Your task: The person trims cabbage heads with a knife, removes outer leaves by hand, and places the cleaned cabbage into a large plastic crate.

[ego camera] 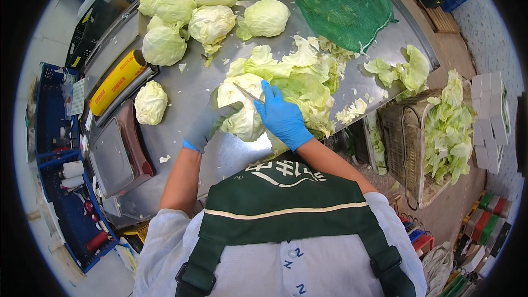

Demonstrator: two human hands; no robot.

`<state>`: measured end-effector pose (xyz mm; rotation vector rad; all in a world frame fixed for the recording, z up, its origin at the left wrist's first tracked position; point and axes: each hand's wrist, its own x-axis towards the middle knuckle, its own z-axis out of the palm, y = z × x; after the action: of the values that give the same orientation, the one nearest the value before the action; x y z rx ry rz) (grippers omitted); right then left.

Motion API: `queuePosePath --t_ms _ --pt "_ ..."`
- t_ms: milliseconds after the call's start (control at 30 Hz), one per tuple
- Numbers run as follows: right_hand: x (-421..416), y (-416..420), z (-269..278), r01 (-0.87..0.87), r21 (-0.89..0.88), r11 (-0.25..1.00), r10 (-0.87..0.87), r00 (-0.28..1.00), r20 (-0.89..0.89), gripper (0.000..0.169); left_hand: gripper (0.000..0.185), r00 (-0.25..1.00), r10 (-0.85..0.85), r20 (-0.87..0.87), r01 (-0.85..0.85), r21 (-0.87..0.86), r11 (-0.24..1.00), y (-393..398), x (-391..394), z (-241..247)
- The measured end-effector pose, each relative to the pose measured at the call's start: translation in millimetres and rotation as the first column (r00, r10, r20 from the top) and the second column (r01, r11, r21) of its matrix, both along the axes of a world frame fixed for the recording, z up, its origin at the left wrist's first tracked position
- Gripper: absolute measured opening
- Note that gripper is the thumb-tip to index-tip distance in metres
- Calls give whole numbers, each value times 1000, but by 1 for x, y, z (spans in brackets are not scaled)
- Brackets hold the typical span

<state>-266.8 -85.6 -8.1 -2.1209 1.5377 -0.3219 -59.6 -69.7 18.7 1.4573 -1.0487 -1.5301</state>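
Observation:
My left hand [215, 120], in a grey work glove over a blue one, steadies a pale iceberg lettuce head [243, 126] from its left side. My right hand [282, 116] wears a blue glove and grips a small knife [246, 91]. The thin blade lies across the top of the head; the handle is hidden in my fingers. Loose outer lettuce leaves [305, 86] are piled just beyond and to the right of the head. A small trimmed head [151, 103] sits apart on the left of the metal table [198, 80].
Several lettuce heads [165, 45] fill the far left. A green mesh sack [344, 12] lies at the far right. Film roll [118, 82] and weighing scale [119, 154] line the left side. A crate [406, 132] with leaves [447, 132] stands beyond the table's right edge.

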Motion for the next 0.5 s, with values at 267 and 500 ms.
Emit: queuePosePath --t_ms 267,500 --pt "-21 -28 -14 -13 23 1000 9 982 190 49 93 991 47 129 -41 -53 998 21 0 -13" --pt "-53 -75 -46 193 226 955 -264 900 346 51 116 934 -147 327 238 -261 936 44 -6 -5"
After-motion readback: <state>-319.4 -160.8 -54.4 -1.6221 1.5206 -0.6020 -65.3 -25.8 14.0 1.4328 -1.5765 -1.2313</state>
